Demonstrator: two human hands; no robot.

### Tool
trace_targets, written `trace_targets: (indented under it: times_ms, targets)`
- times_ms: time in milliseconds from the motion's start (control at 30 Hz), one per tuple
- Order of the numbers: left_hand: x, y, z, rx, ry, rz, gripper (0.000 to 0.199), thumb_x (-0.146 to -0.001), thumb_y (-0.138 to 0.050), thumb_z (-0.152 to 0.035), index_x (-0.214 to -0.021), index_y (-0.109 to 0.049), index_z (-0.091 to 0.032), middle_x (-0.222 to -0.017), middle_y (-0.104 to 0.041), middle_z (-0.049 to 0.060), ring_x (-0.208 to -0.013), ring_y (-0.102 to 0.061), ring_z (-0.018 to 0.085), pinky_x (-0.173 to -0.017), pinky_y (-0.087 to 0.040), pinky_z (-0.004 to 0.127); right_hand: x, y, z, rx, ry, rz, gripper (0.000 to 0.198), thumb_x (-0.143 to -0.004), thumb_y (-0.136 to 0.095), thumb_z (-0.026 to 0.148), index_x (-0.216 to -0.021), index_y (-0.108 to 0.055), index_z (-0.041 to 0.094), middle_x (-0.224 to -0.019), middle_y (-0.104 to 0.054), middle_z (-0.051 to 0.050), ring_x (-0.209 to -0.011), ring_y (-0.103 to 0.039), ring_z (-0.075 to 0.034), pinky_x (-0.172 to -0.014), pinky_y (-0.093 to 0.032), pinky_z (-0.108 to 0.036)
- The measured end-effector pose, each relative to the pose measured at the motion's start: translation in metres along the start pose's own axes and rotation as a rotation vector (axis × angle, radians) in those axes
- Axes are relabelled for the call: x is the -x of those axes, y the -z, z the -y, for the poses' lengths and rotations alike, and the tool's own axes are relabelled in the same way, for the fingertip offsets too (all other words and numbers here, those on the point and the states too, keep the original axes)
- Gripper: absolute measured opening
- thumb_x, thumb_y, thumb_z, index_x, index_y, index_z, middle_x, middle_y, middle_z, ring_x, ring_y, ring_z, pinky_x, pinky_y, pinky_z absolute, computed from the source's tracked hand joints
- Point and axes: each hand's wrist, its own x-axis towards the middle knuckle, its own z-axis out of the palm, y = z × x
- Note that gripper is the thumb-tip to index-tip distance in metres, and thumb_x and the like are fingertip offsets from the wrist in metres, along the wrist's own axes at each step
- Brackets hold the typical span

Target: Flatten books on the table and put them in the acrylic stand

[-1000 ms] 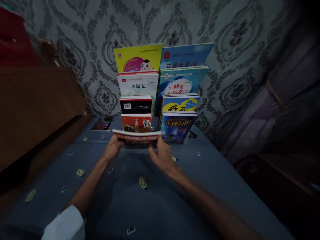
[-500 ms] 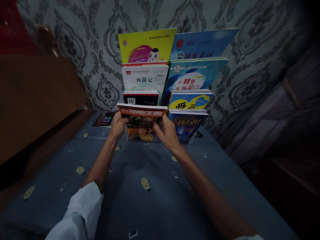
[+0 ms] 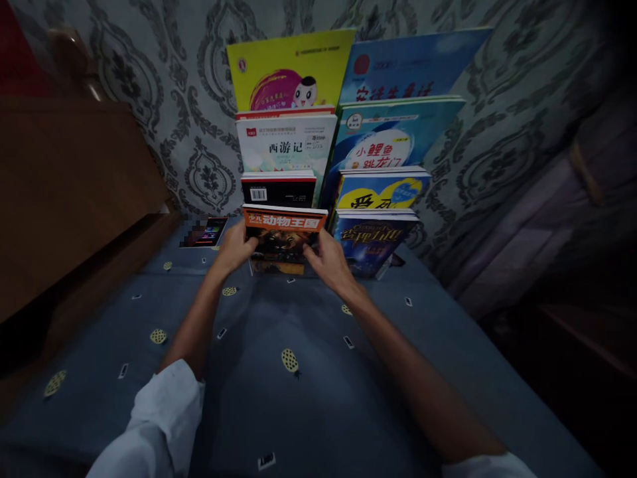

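Note:
An orange-topped book [image 3: 283,229] with an animal's face on its cover stands at the front left of the tiered books. My left hand [image 3: 237,249] grips its left edge, thumb on the cover. At the right edge, my right hand [image 3: 326,260] holds it the same way; the fingers behind are hidden. Just behind is a black book [image 3: 288,192] with a barcode, then a white book [image 3: 283,143] and a tall yellow-green book [image 3: 269,63]. A dark blue book [image 3: 371,242] stands close to my right hand.
On the right are a yellow-and-blue book [image 3: 383,189], a teal book [image 3: 423,126] and a tall blue book [image 3: 428,60]. A dark flat item [image 3: 212,232] lies at left on the blue cloth [image 3: 249,398]. Brown wooden furniture [image 3: 64,199] borders the left; patterned wall behind.
The orange-topped book has gone lower among the front left books and stands more upright, covering more of the book in front row. Both hands moved with it. The view has shifted slightly.

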Motion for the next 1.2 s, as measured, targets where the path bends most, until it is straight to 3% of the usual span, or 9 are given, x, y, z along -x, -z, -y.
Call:
trace_targets:
  times_ms: [100, 233, 500, 733, 867, 1000, 1200]
  targets:
    - [0.005, 0.012, -0.013, -0.252, 0.018, 0.035, 0.037, -0.073, -0.052, -0.019, -0.108, -0.064, -0.017, -0.093, -0.07, 0.008, -0.092, -0.064, 0.03, -0.091, -0.049, 0.043, 0.0, -0.001, -0.003, 0.03, 0.003, -0.003, 0.03, -0.086, -0.048, 0.02, -0.114, -0.055, 0.016, -0.106, -0.066, -0.014, -0.095, -0.061, -0.028, -0.082, -0.051, -0.045]
    - [0.009, 0.016, -0.024, -0.374, 0.032, 0.04, 0.027, -0.08, -0.051, -0.021, -0.105, -0.061, -0.016, -0.083, -0.067, 0.009, -0.082, -0.064, 0.03, -0.082, -0.049, 0.041, 0.0, -0.001, -0.005, 0.051, -0.005, -0.004, 0.03, -0.086, -0.048, 0.02, -0.115, -0.055, 0.018, -0.105, -0.066, -0.012, -0.096, -0.061, -0.028, -0.085, -0.051, -0.045]
    - [0.01, 0.013, -0.023, -0.376, -0.01, 0.05, 0.028, -0.083, -0.048, -0.018, -0.108, -0.059, -0.017, -0.088, -0.067, 0.009, -0.084, -0.064, 0.029, -0.081, -0.048, 0.039, -0.001, -0.002, -0.005, 0.121, -0.004, -0.039, 0.029, -0.084, -0.049, 0.018, -0.112, -0.057, 0.016, -0.104, -0.066, -0.014, -0.097, -0.062, -0.029, -0.087, -0.051, -0.046]
    - [0.012, 0.008, -0.014, -0.381, 0.043, 0.026, 0.024, -0.083, -0.052, -0.016, -0.107, -0.055, -0.018, -0.082, -0.066, 0.007, -0.081, -0.066, 0.028, -0.08, -0.048, 0.037, 0.005, -0.008, -0.003, 0.236, -0.049, 0.06, 0.022, -0.088, -0.048, 0.019, -0.11, -0.054, 0.016, -0.109, -0.064, -0.018, -0.104, -0.061, -0.031, -0.087, -0.051, -0.045]
    - [0.012, 0.007, -0.013, -0.393, 0.102, 0.012, 0.021, -0.087, -0.055, -0.02, -0.107, -0.051, -0.018, -0.078, -0.066, 0.006, -0.079, -0.067, 0.028, -0.08, -0.049, 0.037, 0.009, -0.007, 0.004, 0.331, -0.128, 0.084, 0.016, -0.091, -0.049, 0.02, -0.107, -0.052, 0.016, -0.106, -0.067, -0.02, -0.092, -0.066, -0.032, -0.076, -0.051, -0.041]
    - [0.012, 0.005, -0.014, -0.429, 0.166, 0.012, 0.021, -0.091, -0.053, -0.021, -0.111, -0.051, -0.015, -0.083, -0.069, 0.012, -0.087, -0.069, 0.031, -0.083, -0.049, 0.039, 0.009, -0.006, 0.01, 0.418, -0.201, 0.081, 0.017, -0.093, -0.049, 0.021, -0.109, -0.05, 0.016, -0.09, -0.072, -0.016, -0.077, -0.068, -0.03, -0.064, -0.048, -0.036]
    - [0.012, 0.002, -0.013, -0.498, 0.1, 0.035, 0.019, -0.094, -0.046, -0.018, -0.11, -0.055, -0.015, -0.093, -0.071, 0.014, -0.095, -0.069, 0.03, -0.086, -0.048, 0.037, 0.006, -0.004, 0.022, 0.502, -0.295, 0.248, 0.022, -0.097, -0.042, 0.017, -0.113, -0.056, 0.01, -0.096, -0.073, -0.02, -0.085, -0.071, -0.029, -0.07, -0.048, -0.034]
